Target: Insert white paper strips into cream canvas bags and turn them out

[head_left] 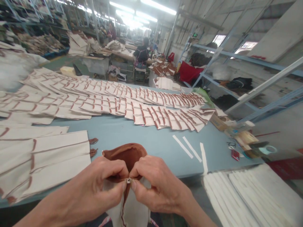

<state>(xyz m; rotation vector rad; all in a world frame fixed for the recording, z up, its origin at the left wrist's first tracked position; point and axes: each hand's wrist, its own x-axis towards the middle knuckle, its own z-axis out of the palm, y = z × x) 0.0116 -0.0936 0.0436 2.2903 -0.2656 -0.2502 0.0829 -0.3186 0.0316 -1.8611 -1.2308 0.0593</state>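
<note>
- Surface (111,132): blue, broad; it carries the work in groups, with a bare band between the rows and the near edge, which apparently leaves handling room.
- Rows of cream pieces (146,115): laid overlapping along the far side, brown trim showing; the stagger probably keeps each edge easy to pick up.
- Flat cream pieces (59,154): layered at the left, within apparent easy reach.
- White fabric stack (236,195): at lower right, beside the near edge.
- Held piece (137,208): at the near edge, between both hands, its brown-lined mouth facing up, presumably to expose the rim.
- Left hand (101,179) and right hand (161,183): each grip is pinched closed, thumb against finger, on the held piece's rim; they meet on either side of the seam end (128,181), seemingly to keep it aligned.
- White strips (183,146): spread right of centre, apart from the rows.
</note>
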